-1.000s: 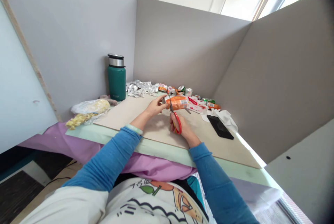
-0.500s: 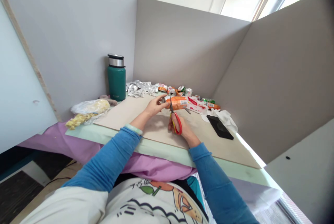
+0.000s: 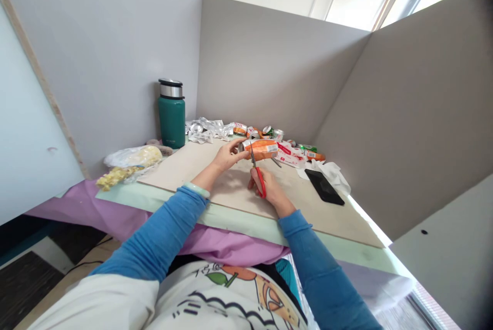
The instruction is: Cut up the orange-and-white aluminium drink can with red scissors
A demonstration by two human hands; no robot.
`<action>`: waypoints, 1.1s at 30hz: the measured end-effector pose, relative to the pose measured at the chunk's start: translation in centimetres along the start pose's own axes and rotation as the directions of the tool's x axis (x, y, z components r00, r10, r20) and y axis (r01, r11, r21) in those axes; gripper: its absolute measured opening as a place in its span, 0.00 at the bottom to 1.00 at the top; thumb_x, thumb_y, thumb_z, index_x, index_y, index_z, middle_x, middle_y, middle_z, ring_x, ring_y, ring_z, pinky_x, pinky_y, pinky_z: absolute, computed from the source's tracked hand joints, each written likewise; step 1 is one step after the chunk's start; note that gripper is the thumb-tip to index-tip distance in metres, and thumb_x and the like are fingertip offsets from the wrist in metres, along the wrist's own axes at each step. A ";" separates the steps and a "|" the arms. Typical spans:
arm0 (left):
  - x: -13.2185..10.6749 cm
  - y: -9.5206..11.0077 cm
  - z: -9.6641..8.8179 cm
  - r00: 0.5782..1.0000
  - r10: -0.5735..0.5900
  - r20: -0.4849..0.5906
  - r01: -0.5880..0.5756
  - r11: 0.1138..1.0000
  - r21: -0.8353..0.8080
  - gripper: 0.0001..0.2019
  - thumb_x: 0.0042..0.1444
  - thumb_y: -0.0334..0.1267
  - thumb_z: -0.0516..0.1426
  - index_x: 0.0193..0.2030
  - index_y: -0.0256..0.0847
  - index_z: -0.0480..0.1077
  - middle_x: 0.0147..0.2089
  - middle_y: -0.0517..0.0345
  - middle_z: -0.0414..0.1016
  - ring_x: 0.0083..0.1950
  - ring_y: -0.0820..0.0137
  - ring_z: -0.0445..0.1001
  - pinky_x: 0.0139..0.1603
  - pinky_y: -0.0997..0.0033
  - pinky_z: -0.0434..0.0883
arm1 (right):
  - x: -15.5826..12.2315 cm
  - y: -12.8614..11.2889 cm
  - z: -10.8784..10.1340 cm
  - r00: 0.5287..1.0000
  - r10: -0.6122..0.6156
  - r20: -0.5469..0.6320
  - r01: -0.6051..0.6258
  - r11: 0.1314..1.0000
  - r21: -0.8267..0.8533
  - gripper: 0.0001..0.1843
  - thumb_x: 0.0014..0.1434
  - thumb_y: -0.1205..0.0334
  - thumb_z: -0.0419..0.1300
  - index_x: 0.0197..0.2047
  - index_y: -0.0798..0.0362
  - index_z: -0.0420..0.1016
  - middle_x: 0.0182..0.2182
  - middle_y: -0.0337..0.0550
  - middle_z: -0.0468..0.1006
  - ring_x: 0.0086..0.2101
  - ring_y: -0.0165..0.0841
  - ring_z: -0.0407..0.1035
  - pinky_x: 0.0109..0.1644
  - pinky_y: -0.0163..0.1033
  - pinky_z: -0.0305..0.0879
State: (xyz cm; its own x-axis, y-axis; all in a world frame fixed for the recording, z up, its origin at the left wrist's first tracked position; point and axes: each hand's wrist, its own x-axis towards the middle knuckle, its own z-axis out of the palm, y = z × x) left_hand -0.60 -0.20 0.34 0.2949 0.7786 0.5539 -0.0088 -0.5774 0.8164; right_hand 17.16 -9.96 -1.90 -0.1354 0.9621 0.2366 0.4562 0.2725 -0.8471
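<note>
An orange drink can (image 3: pixel 266 149) lies on its side just above the board, its silver end toward the left. My left hand (image 3: pixel 230 154) is closed on that left end, thumb in front and fingers behind. In my right hand (image 3: pixel 265 185) is a pair of scissors (image 3: pixel 261 182) with red handles. Their dark blades point up and lie against the can's front, close to my left thumb. Whether the blades have cut into the metal, I cannot tell. A thin grey tool (image 3: pixel 276 162) rests on the board behind the can.
Behind the can lie crumpled silver pieces (image 3: pixel 208 129), several other cans (image 3: pixel 240 129) and a red-and-white wrapper (image 3: pixel 290 154). A green bottle (image 3: pixel 171 117) stands back left, near a plastic bag (image 3: pixel 134 157). At right are a black phone (image 3: pixel 324 186) and white tissue (image 3: pixel 335 175). Grey panels (image 3: pixel 269 63) enclose the table.
The red scissor handles have turned and come closer together in my right hand. The can has tilted slightly, while my left hand keeps its hold almost in place.
</note>
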 end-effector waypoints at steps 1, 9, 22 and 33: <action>0.0 0.1 0.0 0.999 -0.023 0.036 0.024 0.999 -0.047 0.33 0.51 0.48 0.67 0.63 0.39 0.73 0.38 0.57 0.75 0.37 0.70 0.75 0.32 0.74 0.69 | 0.0 0.1 0.1 1.000 0.000 0.024 -0.001 0.999 0.046 0.28 0.68 0.34 0.49 0.32 0.49 0.67 0.25 0.42 0.78 0.19 0.30 0.64 0.23 0.37 0.61; -0.2 0.4 0.1 0.994 -0.077 0.083 0.081 0.996 -0.046 0.36 0.51 0.51 0.66 0.65 0.36 0.70 0.36 0.58 0.72 0.37 0.70 0.74 0.30 0.74 0.70 | 0.0 0.1 0.4 1.000 0.027 0.013 -0.028 0.993 0.113 0.29 0.68 0.32 0.47 0.30 0.48 0.66 0.22 0.42 0.77 0.19 0.33 0.64 0.24 0.41 0.61; -0.3 0.3 0.2 0.996 -0.071 0.051 0.069 0.997 0.029 0.35 0.53 0.50 0.65 0.66 0.35 0.70 0.38 0.57 0.73 0.35 0.71 0.72 0.34 0.72 0.71 | 0.2 -0.1 0.4 0.995 0.071 -0.064 -0.070 0.997 0.028 0.26 0.67 0.35 0.52 0.29 0.47 0.67 0.18 0.41 0.72 0.19 0.34 0.65 0.25 0.41 0.62; -0.1 -0.2 0.2 0.997 -0.061 0.047 0.057 0.996 0.075 0.34 0.55 0.49 0.64 0.66 0.37 0.69 0.37 0.57 0.74 0.33 0.72 0.71 0.33 0.74 0.68 | 0.5 0.3 0.6 0.994 0.007 -0.110 -0.016 0.996 -0.088 0.32 0.65 0.28 0.50 0.29 0.48 0.67 0.17 0.40 0.72 0.20 0.34 0.68 0.25 0.38 0.63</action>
State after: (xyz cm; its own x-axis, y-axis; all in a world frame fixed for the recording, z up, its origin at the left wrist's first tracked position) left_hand -0.42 -0.21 0.07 0.3395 0.8000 0.4947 0.0802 -0.5486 0.8322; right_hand 16.72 -9.38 -2.36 -0.0349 0.9589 0.2817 0.5341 0.2561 -0.8057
